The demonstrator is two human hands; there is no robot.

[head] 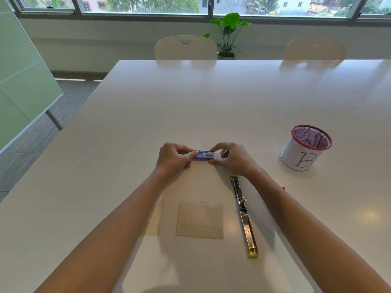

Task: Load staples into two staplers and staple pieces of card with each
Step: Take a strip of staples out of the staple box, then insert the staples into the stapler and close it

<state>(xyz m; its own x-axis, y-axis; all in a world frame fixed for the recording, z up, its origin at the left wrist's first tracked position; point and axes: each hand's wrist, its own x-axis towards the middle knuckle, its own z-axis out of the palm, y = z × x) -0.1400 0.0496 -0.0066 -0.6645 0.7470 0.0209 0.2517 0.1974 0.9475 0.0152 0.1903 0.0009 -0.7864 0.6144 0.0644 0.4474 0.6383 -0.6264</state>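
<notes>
Both hands meet over the middle of the white worktop (148,115). The left hand (174,158) pinches the left end of a small blue staple box (203,155) between thumb and fingers. The right hand (231,157) pinches the right end of the same box with its fingers curled round it. The box sits sideways between the two hands, just above the worktop.

Closer to the near edge, a stapler (244,215) lies flat and opened out long. It has shiny metal inside and yellow-green ends. It points from the right hand down toward the near edge.

Just left of the stapler lies a brown piece of card (200,220), flat on the worktop. Its top edge looks torn. Another paler piece of card (157,216) lies just left of it, partly under the left arm.

Near the right edge stands a red mesh pen pot (306,148) with white paper round it and a big letter B. A tiny red thing (283,188) peeks out beside the right arm; I cannot tell what it is.
</notes>
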